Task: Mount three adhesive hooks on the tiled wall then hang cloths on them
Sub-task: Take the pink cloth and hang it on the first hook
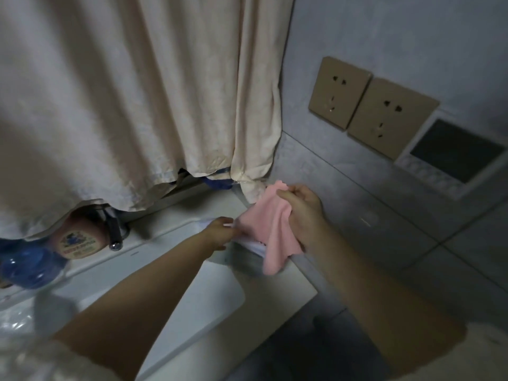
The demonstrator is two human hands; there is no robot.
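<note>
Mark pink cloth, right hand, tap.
pink cloth point(270, 229): head view, middle of the fabric.
right hand point(303, 210): head view, back of the hand.
tap point(114, 232): head view, metal handle.

1. Two bare forearms enter from the lower edge, uncovered from elbow to wrist.
2. The left hand wears no ring, watch or glove that can be seen.
3. The right hand is likewise bare, with nothing on the wrist.
4. A pale, whitish sleeve with a soft, fuzzy look shows at the lower left corner; it is blurred.
</note>
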